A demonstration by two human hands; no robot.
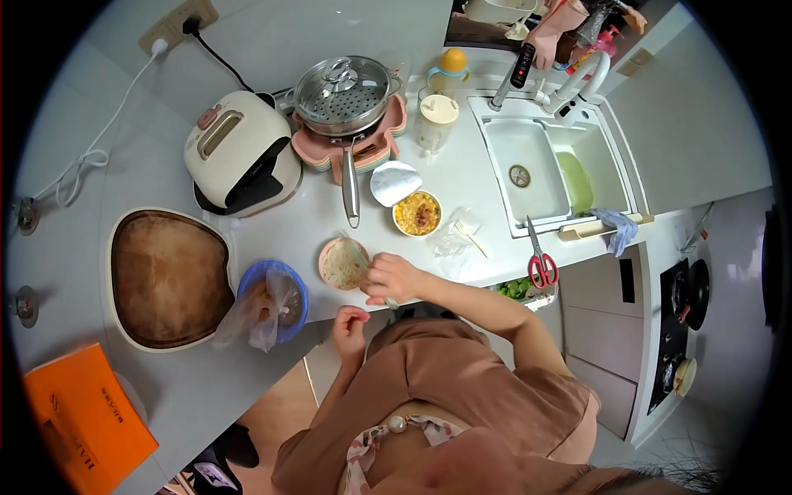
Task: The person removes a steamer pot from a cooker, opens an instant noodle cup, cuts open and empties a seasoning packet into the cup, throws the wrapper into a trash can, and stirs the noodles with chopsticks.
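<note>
My right hand (392,279) is closed at the rim of a small pink bowl (332,280). The end of a thin pale-green handle (391,303) sticks out below its fingers; what the handle belongs to is mostly hidden. Whitish food with green bits lies inside that bowl. Near the counter edge, just below the bowl, my left hand (350,328) is curled with its fingers drawn in, and nothing shows in it. Behind them stands a cup of yellow food with brown topping (417,214), its foil lid (396,183) folded back.
Left of the bowl is a blue bowl with a plastic bag (302,309), beside a brown-surfaced tray (169,276). A lidded steamer pan (342,99) and a cream appliance (239,157) stand behind. Red-handled scissors (542,268) project over the counter edge near the sink (516,140).
</note>
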